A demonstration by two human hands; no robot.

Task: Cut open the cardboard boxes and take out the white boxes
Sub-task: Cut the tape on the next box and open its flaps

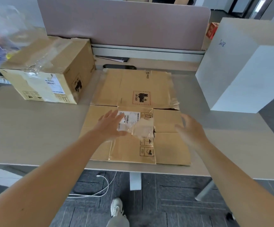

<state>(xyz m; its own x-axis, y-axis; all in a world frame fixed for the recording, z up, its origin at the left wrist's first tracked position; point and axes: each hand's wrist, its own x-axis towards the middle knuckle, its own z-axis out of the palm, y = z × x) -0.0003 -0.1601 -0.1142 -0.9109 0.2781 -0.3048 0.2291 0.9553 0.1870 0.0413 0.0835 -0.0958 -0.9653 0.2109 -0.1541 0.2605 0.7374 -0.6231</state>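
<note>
Your left hand (111,124) is stretched out over the flattened cardboard box (136,115) in the middle of the table (34,128), fingers straight and spread, gripping nothing. The fingertips lie over the white shipping label (130,117), beside a crumpled patch of clear tape (142,130); you cannot tell whether the palm presses the cardboard or floats just above it. Your right hand (190,128) is blurred, over the right part of the same flattened box, fingers spread and slightly bent, holding nothing; whether it touches the cardboard cannot be told.

The flattened box lies in two layers — a far panel with a red-framed hazard mark and a near panel with black handling symbols — its near edge close to the table's front edge.

To your left, well apart from your hands, a second cardboard box (51,76) stands sealed, with loose clear tape and plastic film over its top and a label on its front face. At the far left, a clear plastic bag (5,33) is blurred, in the upper corner.

On your right, white boxes (241,66) stand stacked at the table's right side, the far one marked with blue handwriting. A grey-pink divider panel (124,23) runs across the back of the table.

Below the table edge — a white cable (103,189) on the dark carpet, and your shoe (116,207).
</note>
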